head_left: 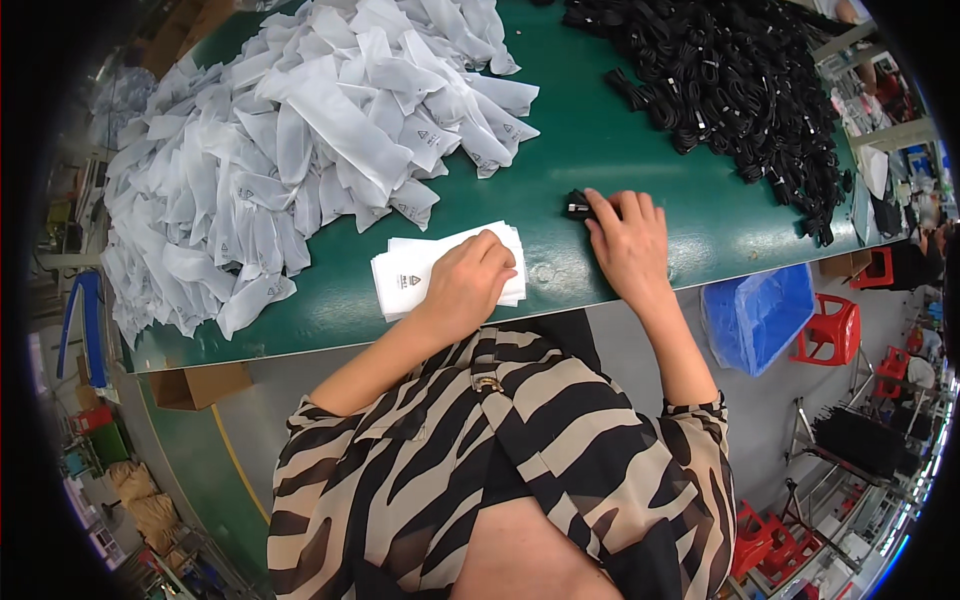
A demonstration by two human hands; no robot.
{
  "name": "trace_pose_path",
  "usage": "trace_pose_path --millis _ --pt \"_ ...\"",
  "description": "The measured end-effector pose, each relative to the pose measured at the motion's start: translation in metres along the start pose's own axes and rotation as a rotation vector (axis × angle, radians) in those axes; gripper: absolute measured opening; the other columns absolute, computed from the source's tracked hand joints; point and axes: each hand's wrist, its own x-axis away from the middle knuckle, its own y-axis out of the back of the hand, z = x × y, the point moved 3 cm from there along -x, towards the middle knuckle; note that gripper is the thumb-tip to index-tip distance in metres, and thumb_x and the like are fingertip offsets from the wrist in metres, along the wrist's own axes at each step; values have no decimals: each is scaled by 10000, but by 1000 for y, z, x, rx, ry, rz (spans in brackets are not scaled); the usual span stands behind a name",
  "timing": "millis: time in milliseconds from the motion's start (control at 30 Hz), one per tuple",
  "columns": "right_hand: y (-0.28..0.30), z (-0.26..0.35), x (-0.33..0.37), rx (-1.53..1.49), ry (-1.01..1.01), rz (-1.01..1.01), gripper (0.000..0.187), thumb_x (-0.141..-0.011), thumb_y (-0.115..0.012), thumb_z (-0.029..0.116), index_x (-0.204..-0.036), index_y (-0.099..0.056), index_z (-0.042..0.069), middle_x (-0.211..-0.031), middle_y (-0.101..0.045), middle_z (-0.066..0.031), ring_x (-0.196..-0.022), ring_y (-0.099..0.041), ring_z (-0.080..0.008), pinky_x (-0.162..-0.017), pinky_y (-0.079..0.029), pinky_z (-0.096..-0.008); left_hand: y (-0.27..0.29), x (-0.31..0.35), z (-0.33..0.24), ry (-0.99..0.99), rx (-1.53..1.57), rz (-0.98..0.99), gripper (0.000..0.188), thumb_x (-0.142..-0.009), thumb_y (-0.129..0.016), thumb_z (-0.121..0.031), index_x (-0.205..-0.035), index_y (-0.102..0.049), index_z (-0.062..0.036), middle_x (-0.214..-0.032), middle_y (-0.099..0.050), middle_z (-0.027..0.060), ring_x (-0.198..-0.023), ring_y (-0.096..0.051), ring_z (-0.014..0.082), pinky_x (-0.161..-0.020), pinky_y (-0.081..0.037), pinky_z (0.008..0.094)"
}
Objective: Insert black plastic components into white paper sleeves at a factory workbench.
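Observation:
A small stack of flat white bags [402, 272] lies near the table's front edge. Over its right part rests my left hand [470, 280], fingers curled and closed at the top bag, thumb side toward the stack's right end. To the right, my right hand [630, 238] grips a coiled black cable [578, 204] between thumb and fingers, just above the green tabletop. A metal plug end shows at the cable's left side; the rest is partly hidden by the fingers.
A large heap of filled white bags [270, 160] covers the table's left side. Coiled black cables [720, 80] are piled at the far right. Below the table's right edge stand a blue lined bin [757, 318] and a red stool [832, 332]; an open cardboard box [200, 385] sits below the left.

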Motion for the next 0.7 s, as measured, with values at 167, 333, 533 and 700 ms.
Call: trace_pose_path --millis 167,333,533,700 --pt "-1 13 18 -338 -28 21 385 -808 -766 128 -1180 -678 84 -907 -579 -96 -721 -590 -270 -612 -496 -373 -3 2 6 214 142 -22 101 -841 -689 -32 -867 -593 -19 -848 -590 110 -747 -611 297 -658 -491 389" --pt "13 40 27 -434 77 -109 444 -714 -831 40 -1141 -714 78 -864 -538 -80 -672 -561 -216 -551 -467 -335 3 3 10 362 317 -13 54 -889 -662 0 -897 -609 -5 -812 -554 60 -657 -501 135 -600 -413 266" --pt "10 51 32 -384 252 -148 486 -631 -786 -10 -1102 -746 99 -868 -521 -52 -726 -552 -208 -561 -466 -317 4 4 13 442 439 -14 53 -905 -654 4 -902 -601 4 -822 -545 18 -677 -470 74 -603 -390 236" --pt "9 50 34 -418 364 -78 458 -716 -742 36 -1171 -713 91 -893 -527 -63 -772 -562 -228 -613 -489 -329 6 4 9 393 442 24 58 -901 -651 14 -901 -595 1 -863 -563 27 -696 -480 79 -618 -399 235"
